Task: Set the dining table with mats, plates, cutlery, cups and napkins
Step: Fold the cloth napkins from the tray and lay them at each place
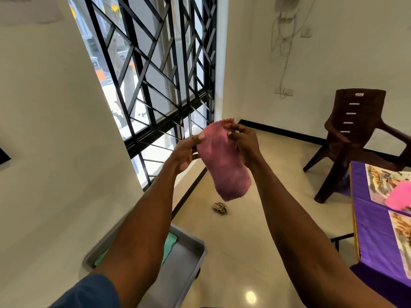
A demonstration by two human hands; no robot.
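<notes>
Arms reach up and forward, both stretched out at chest height before the window grille (155, 70), and between the two hands hangs a pink napkin (223, 161). Left of the napkin, the left hand (185, 152) pinches its upper left edge, thumb on the near face and fingers curled behind. Right of the napkin, the right hand (243, 141) pinches the upper right edge with thumb and fingertips bunched together. The cloth is held clear of everything, its top scalloped hem level with the knuckles and the rest drooping down between the forearms.

Below and left of the napkin, a grey metal tray (189, 256) sits low in view, with a green cloth (170, 243) lying in it; the left forearm crosses in front and hides most of both. A blue sleeve (89, 294) covers the upper left arm. Just below the napkin, on the shiny floor, lies a crumpled paper ball (220, 208). Well to the right of the napkin stands a dark brown plastic chair (353, 130), pulled up to a table under a purple tablecloth (373, 230). On that cloth lie two printed mats (378, 185), and a second pink napkin (399, 196) rests on the farther mat.
</notes>
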